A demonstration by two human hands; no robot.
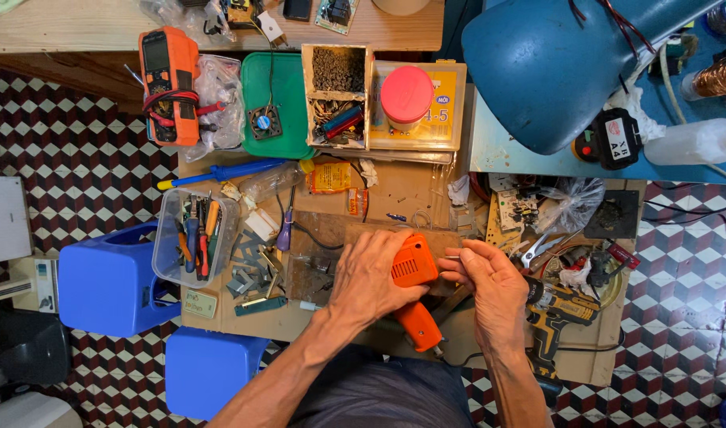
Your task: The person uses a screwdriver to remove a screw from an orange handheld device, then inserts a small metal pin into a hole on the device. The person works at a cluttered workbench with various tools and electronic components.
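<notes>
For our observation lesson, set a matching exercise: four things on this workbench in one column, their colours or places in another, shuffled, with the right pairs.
Things:
1. Multimeter
2. Tray
3. Lamp shade
4. Drill

Descriptions:
a. Green, holding a small fan
b. Yellow and black, beside the right hand
c. Orange, with red and black leads wrapped around it
d. Blue, at the top right above the bench

Pairs: 1-c, 2-a, 3-d, 4-b.

The left hand grips an orange tool.
</notes>
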